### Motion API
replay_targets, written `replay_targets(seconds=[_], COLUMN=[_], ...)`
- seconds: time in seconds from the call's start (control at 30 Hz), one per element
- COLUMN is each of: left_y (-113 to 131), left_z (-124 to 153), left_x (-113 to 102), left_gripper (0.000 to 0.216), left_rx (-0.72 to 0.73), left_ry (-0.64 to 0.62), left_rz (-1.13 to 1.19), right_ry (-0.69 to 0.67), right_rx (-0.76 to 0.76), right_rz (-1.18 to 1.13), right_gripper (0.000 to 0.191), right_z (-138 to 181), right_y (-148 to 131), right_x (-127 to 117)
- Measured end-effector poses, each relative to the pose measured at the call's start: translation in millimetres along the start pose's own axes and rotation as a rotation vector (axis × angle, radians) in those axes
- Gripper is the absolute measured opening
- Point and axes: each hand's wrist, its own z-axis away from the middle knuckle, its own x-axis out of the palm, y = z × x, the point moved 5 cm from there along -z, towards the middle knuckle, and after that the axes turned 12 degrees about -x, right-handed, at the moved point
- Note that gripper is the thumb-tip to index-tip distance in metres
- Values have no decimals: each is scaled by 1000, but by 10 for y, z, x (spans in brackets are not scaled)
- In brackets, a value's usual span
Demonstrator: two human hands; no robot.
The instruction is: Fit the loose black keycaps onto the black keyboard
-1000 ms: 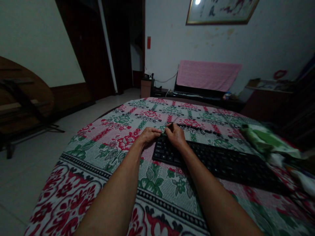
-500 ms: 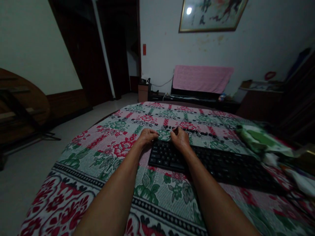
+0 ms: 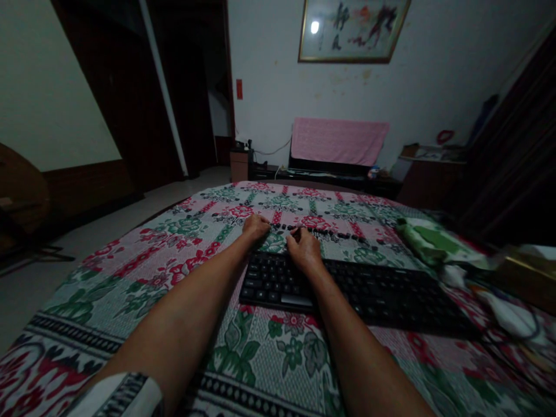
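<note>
A black keyboard [image 3: 373, 289] lies on a round table under a floral cloth [image 3: 174, 255]. Just beyond it runs a row of small black pieces [image 3: 334, 234], probably loose keycaps. My left hand [image 3: 256, 227] rests on the cloth past the keyboard's far left corner, at the left end of that row, fingers curled under. My right hand [image 3: 304, 250] sits over the keyboard's upper edge with fingertips pinched together near the row. What either hand holds is hidden in the dim light.
A green and white bundle [image 3: 428, 243] and a brownish box [image 3: 527, 269] lie on the table's right side. Behind the table a pink towel [image 3: 339, 141] covers a low unit against the wall. Open floor [image 3: 26, 295] lies to the left.
My left hand has slid forward from the keyboard's corner onto the cloth by the row of pieces. The right hand stays at the keyboard's upper edge. The view has swung right.
</note>
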Motion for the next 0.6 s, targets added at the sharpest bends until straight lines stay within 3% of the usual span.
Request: replay_targets(seconds=[0.4, 0.6], left_y=[71, 120], left_z=[-53, -12], left_x=[148, 161], left_gripper=[15, 22], left_rx=[18, 19], left_ry=[94, 65], left_rz=[-131, -278], right_ry=[-58, -81], right_rx=[32, 32], right_rz=[-15, 16], right_gripper=[11, 13], right_z=[9, 15], right_y=[-31, -43], right_x=[-6, -1])
